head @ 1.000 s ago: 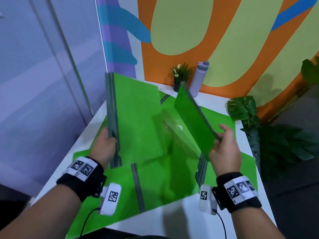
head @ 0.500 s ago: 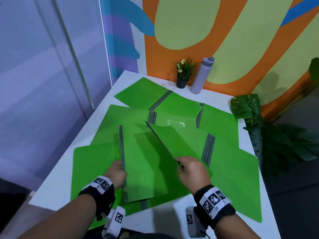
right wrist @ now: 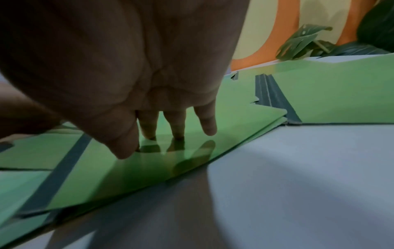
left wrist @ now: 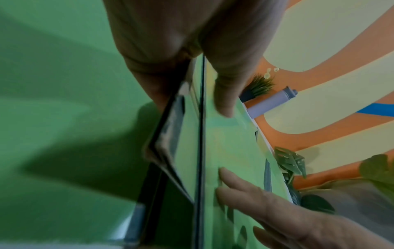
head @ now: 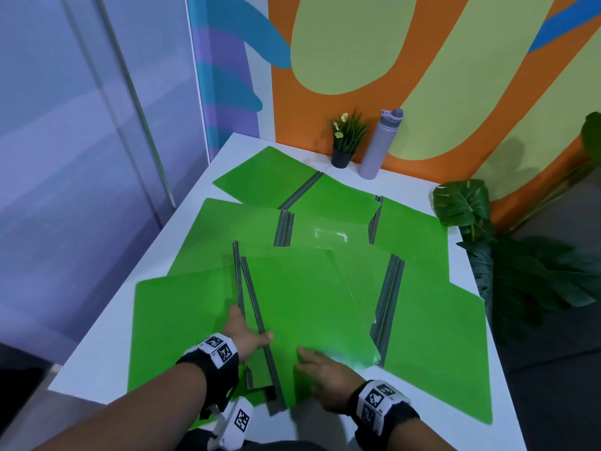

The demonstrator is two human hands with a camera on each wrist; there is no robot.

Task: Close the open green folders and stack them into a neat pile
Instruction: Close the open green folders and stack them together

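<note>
A closed green folder (head: 302, 307) lies flat at the near middle of the white table (head: 432, 428), on top of other green folders that are spread open beneath and around it. Its grey spine (head: 258, 323) runs along its left edge, slanting away from the person.

The left hand (head: 244, 333) sits at that spine near the folder's near-left corner. In the left wrist view the thumb lies on the top cover while the fingers (left wrist: 153, 80) go down on the other side of the spine edge, so the hand pinches the spine between thumb and fingers.

The right hand (head: 328, 379) rests palm down on the top cover, just right of the left hand and near the folder's front edge. Its fingers (right wrist: 179, 128) are straight and slightly spread, with the tips touching the glossy cover.

An open folder (head: 422, 336) lies to the right with its grey spine just beside the closed folder's right edge; another open folder (head: 175, 323) lies to the left under the left hand. Two more open folders (head: 270, 180) lie farther back. A small potted plant (head: 344, 141) and a lilac water bottle (head: 379, 144) stand at the far edge by the painted wall.
</note>
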